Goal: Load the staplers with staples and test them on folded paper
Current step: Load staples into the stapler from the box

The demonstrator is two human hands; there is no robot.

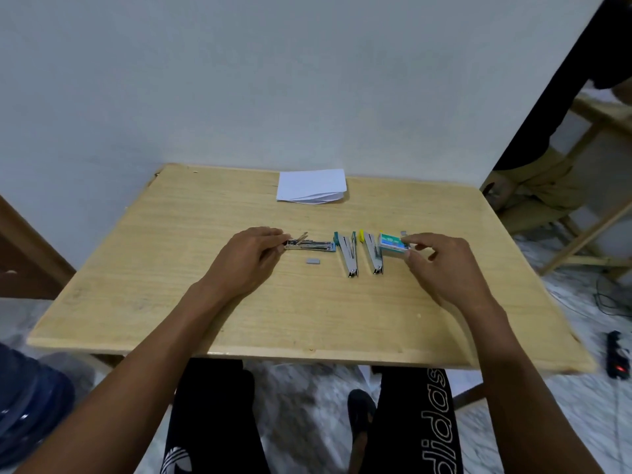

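Three small staplers lie open in a row on the wooden table [239,302]. My left hand [251,256] grips the left end of the blue stapler [309,245], which lies sideways. A teal stapler [348,253] and a yellow stapler [372,253] lie beside it, both with their trays showing. My right hand [436,260] pinches the right end of a green and white staple box [393,243] next to the yellow stapler. A small grey strip of staples [313,261] rests loose below the blue stapler. Folded white paper [311,185] sits at the table's far edge.
A pale wall stands close behind the table. A person's legs and a wooden frame [581,234] are at the right. A black power strip [617,354] and cables lie on the floor at right. My knees sit under the near edge.
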